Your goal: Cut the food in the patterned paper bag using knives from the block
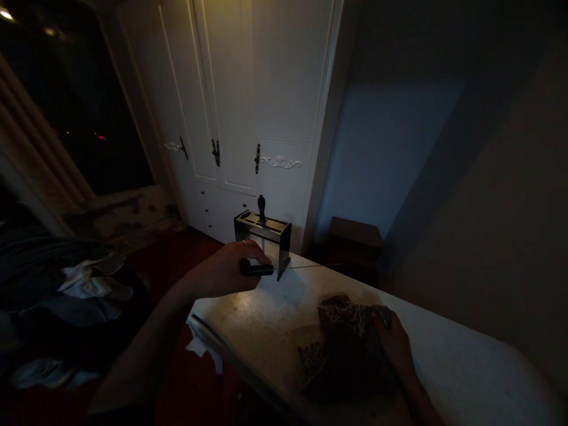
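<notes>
My left hand (235,266) is closed round the black handle of a knife (260,270). The thin blade points right above the table, seen nearly edge-on. Just behind that hand stands a knife block (264,223) with clear-looking sides and dark ends. One black-handled knife (261,207) sticks up from its slotted top. On the right, my right hand (396,340) grips the edge of a dark patterned cloth (344,316), which lies bunched on the table. Deep shadow hides much of the cloth's lower part.
The pale table (448,349) runs along the wall to the right. Behind it are a white wardrobe (284,106) and a small brown cabinet (355,234). A heap of clothes (89,284) lies at the left near the red floor (177,254).
</notes>
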The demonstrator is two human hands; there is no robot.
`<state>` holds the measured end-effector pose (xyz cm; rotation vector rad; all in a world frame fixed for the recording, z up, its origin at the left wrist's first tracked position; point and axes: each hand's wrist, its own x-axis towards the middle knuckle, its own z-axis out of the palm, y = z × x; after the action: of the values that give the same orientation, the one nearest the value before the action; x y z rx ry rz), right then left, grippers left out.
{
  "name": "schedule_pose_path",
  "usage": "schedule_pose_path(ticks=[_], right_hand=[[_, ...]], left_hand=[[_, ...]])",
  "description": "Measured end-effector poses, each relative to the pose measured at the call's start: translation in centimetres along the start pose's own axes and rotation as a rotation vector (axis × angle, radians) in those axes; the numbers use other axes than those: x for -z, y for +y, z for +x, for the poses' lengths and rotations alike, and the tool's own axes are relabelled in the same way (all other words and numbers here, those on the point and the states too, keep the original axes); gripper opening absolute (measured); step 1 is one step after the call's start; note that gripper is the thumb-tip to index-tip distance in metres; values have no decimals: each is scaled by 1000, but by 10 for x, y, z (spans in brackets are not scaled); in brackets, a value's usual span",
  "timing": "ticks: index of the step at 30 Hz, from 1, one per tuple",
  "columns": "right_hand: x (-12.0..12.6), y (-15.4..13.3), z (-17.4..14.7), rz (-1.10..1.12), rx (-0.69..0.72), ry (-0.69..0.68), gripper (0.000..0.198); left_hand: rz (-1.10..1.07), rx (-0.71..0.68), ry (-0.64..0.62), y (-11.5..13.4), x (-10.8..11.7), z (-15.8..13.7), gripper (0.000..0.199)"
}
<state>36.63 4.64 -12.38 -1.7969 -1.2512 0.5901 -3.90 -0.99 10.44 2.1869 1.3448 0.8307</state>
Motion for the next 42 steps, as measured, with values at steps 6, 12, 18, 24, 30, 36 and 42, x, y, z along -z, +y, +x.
schedule_pose_path(ticks=[6,12,18,24,30,36,42], right_hand=[[-1,3,-1,1,22,-18,59],[-6,6,0,104,50,22,59],[-8,4,-1,303,17,88,53],[-9,7,-2,339,14,122,47],[-11,9,-2,350,42,117,44],[-12,13,-2,337,50,114,43],[-13,19,-1,327,41,94,47]], left_hand=[[-310,70,-49,13,-7,7,24],[-154,30,57,19,-32,22,19],[-159,66,-153,25,-55,34,19],[-181,120,-244,25,-67,44,21],[-176,140,-282,25,-76,54,20],[-347,187,-393,17,-85,65,32],[-578,172,-347,11,-87,66,35]])
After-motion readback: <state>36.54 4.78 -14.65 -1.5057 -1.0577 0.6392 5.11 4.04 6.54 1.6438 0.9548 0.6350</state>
